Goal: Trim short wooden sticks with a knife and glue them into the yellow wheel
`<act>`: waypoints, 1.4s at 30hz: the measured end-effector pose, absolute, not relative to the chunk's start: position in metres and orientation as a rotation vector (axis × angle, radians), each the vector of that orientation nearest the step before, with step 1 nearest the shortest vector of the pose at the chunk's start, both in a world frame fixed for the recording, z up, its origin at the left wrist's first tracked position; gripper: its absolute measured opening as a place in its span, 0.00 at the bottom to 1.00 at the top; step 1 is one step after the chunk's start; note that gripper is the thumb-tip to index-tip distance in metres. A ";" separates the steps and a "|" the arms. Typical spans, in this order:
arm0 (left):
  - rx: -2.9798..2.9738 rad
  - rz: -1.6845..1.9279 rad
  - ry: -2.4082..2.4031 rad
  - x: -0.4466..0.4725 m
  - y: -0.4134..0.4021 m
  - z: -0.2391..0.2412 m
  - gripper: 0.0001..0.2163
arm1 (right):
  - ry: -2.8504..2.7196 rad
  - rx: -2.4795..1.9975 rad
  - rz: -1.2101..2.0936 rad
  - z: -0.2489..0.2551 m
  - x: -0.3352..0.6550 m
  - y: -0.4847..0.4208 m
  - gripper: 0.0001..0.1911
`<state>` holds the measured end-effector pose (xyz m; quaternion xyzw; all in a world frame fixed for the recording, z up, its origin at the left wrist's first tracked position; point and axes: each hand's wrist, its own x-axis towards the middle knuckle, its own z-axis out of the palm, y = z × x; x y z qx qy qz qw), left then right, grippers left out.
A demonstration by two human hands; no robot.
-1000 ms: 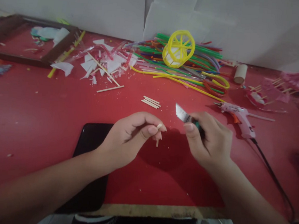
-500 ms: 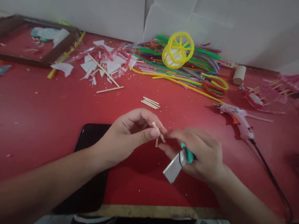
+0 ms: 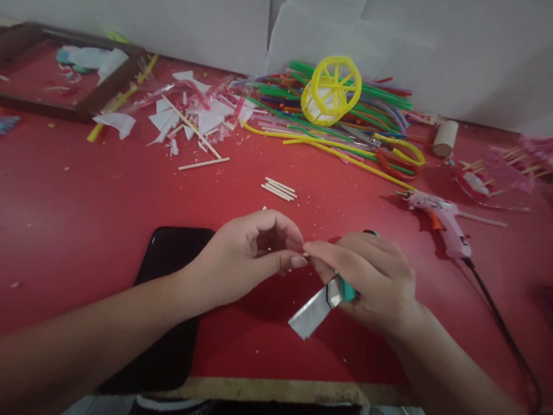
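Head view: just right of the phone (image 3: 166, 301), I see the left hand (image 3: 247, 256) and right hand (image 3: 371, 280) pinched shut together on a short stick (image 3: 305, 254), mostly hidden. The right also grips a knife (image 3: 319, 305), blade idle. Beyond the phone, a few cut sticks (image 3: 279, 190) look finished; long sticks (image 3: 203, 163) lie uncut.

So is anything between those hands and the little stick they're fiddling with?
Nothing visible. The left hand and right hand both pinch the little stick, mostly hidden by fingertips. The knife, gripped in the right hand, points its blade away from it.
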<state>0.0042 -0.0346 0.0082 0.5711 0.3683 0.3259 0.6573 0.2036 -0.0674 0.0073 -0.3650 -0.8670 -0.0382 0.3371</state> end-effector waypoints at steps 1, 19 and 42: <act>1.304 0.722 0.843 0.005 -0.035 0.007 0.07 | -2.269 -0.953 -0.114 0.007 0.204 -0.067 0.09; 1.584 0.853 0.718 -0.001 -0.042 0.004 0.06 | -2.239 -1.152 0.114 0.015 0.192 -0.071 0.18; 1.622 0.946 0.789 -0.002 -0.043 0.011 0.07 | -2.179 -1.161 0.175 0.017 0.190 -0.075 0.17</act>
